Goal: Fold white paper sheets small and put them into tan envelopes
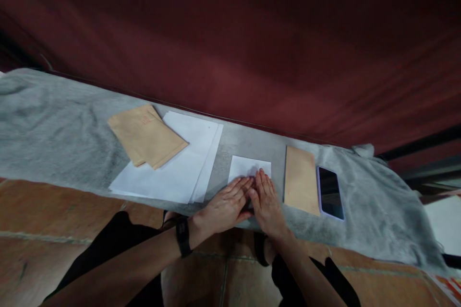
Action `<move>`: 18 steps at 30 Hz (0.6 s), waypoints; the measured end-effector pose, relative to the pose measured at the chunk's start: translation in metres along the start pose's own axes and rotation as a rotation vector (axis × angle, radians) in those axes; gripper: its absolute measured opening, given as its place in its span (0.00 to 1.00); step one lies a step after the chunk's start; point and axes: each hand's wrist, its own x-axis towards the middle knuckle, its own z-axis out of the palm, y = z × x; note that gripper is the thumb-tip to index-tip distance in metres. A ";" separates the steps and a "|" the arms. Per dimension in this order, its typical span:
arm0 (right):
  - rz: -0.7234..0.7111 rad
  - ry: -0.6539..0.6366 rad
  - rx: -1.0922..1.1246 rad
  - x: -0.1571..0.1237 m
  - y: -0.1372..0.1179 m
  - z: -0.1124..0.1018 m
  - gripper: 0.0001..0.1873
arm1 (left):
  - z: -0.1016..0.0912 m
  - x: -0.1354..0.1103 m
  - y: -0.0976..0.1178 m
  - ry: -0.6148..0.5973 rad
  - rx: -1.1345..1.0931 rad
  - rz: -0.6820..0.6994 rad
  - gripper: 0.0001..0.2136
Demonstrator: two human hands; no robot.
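A small folded white paper point(248, 167) lies on the grey cloth-covered table point(57, 124). My left hand point(225, 206) and my right hand point(265, 201) lie flat side by side on its near part, fingers stretched out and pressing it down. A black watch sits on my left wrist. Neither hand holds anything.
To the left lies a stack of white sheets point(182, 165) with brown envelopes point(146, 135) on top. Right of my hands lie one brown envelope point(300, 180) and a phone point(329, 193), screen up. A dark red curtain point(252, 43) hangs behind the table. Tiled floor shows below.
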 end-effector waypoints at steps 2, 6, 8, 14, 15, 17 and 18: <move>-0.047 -0.059 0.043 -0.001 -0.002 0.000 0.32 | 0.001 -0.003 0.002 -0.014 -0.019 0.014 0.33; -0.076 -0.068 0.009 -0.003 0.000 0.002 0.33 | 0.002 -0.006 0.001 -0.003 -0.042 0.023 0.34; -0.069 -0.049 -0.037 -0.002 0.004 0.003 0.33 | 0.001 -0.007 0.000 0.007 -0.042 0.040 0.34; -0.057 0.013 -0.140 0.001 0.017 0.004 0.34 | -0.005 -0.006 -0.001 -0.030 -0.026 0.012 0.31; -0.052 0.021 -0.152 0.002 0.019 0.004 0.34 | -0.006 -0.006 -0.002 -0.034 -0.023 -0.013 0.31; -0.039 0.031 -0.169 0.004 0.022 0.005 0.34 | -0.006 -0.005 -0.005 -0.033 -0.016 -0.071 0.31; -0.032 0.034 -0.173 0.005 0.023 0.005 0.34 | -0.006 -0.004 -0.008 -0.034 -0.013 -0.099 0.32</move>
